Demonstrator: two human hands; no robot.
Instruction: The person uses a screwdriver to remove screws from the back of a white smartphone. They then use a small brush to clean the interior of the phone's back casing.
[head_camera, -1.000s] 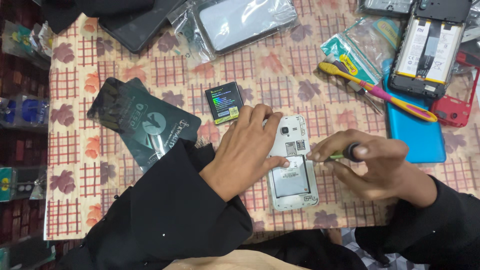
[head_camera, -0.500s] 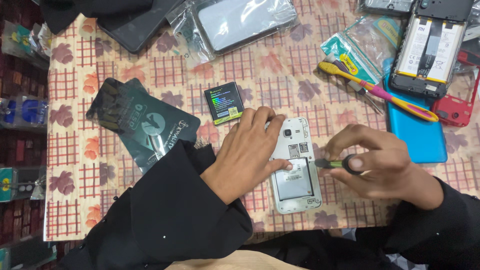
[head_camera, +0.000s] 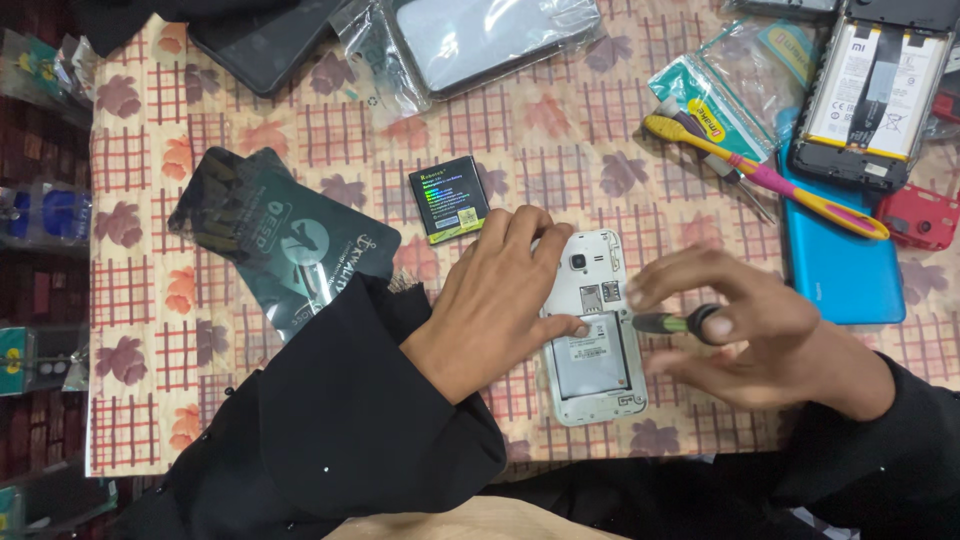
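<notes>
A white phone (head_camera: 592, 330) with its back cover off lies face down at the lower centre of the frame, on a table (head_camera: 300, 120) spread with a glossy cloth printed in red grid lines and autumn leaves. The phone's shell is smooth plastic with rounded corners; a round camera lens sits near its top and a flat grey rectangular bay fills its lower half.

The left hand (head_camera: 495, 300) lies over the phone's left edge, fingers together and pressed flat on the shell, the thumb tip resting on the inner frame. The right hand (head_camera: 745, 335) hovers at the phone's right side, its thumb and first fingers clamped on a small screwdriver (head_camera: 672, 323) with a dark green and black handle, while the other fingers spread apart. The tool points left toward the card slots in the phone's middle. Both arms wear black cloth sleeves.

Just above the left hand lies a flat black battery (head_camera: 449, 199) with a yellow-green edge. To its left is a crinkled dark foil pouch (head_camera: 280, 240). At the upper right, a yellow and pink toothbrush (head_camera: 765, 178) lies slantwise across a glossy teal phone cover (head_camera: 840, 270), beside an opened dark phone (head_camera: 880, 85) showing a white battery. A phone in a clear plastic bag (head_camera: 490, 40) lies at the top centre.
</notes>
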